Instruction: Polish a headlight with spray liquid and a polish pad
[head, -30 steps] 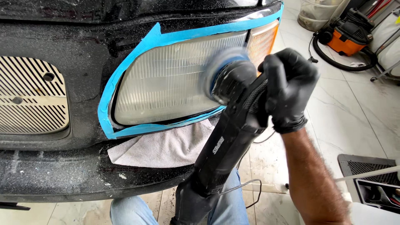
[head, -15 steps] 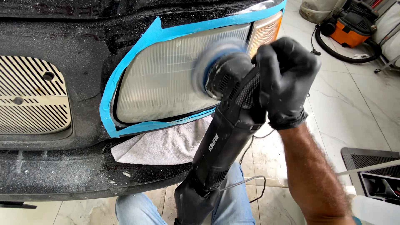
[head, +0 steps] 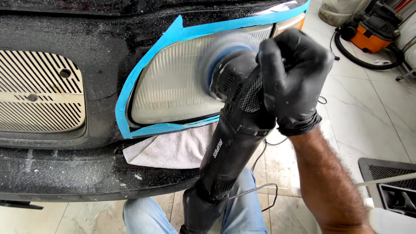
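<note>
Black car front (head: 86,26) fills most of the view, dusty and speckled with white residue all over the paint and the bumper (head: 65,173). On the left there's a pale slatted grille (head: 39,97). The headlight (head: 173,93) sits in the middle, cloudy and ribbed, masked all the way round with blue tape (head: 143,80). A white-grey towel (head: 171,149) is tucked under the lamp and lies over the bumper ledge just below the bottom strip of tape.

The polisher (head: 229,147) is a long black machine running up from the bottom of the frame, over the person's jeans (head: 242,212), with its head at the right half of the headlight. Its pad (head: 219,56) is flat on the lens and blurred from spinning, blue rim showing. A thin cord (head: 260,190) loops off beside the body.

The right hand (head: 294,78) is in a black glove, sitting on top of the polisher's head, fingers curled tight around it. The left hand isn't in shot; the tail of the polisher runs out of frame at the bottom.

Off to the right, well apart on the pale tile floor (head: 377,108): an orange shop vac (head: 372,30) with a black hose.
</note>
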